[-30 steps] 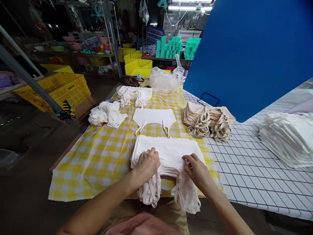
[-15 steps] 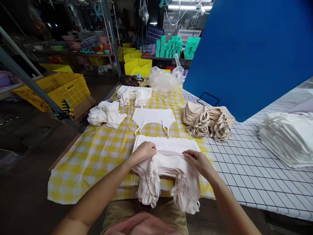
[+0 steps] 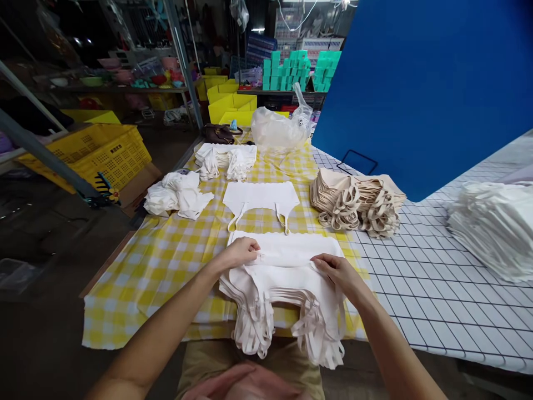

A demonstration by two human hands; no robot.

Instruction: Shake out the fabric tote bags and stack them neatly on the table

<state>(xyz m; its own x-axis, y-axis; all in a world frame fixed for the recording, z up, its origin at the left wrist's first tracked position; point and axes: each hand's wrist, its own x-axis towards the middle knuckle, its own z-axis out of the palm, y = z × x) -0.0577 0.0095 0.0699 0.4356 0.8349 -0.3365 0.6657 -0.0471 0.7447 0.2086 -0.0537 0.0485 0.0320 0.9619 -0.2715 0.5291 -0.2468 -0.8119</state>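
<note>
Yellow-and-white checked cloth (image 3: 125,311) covers the counter (image 3: 106,265), where a stack of white strappy garments (image 3: 237,286) lies at the near edge. Left hand (image 3: 240,251) and right hand (image 3: 335,270) each have a grip pinching the top garment (image 3: 287,275). Straps (image 3: 253,330) (bunched and dangling past the edge) could tangle, so a tug might drag lower layers askew. Compared with half a second ago, the left hand sits farther left, and small marks (image 3: 261,256) show beside it.
</note>
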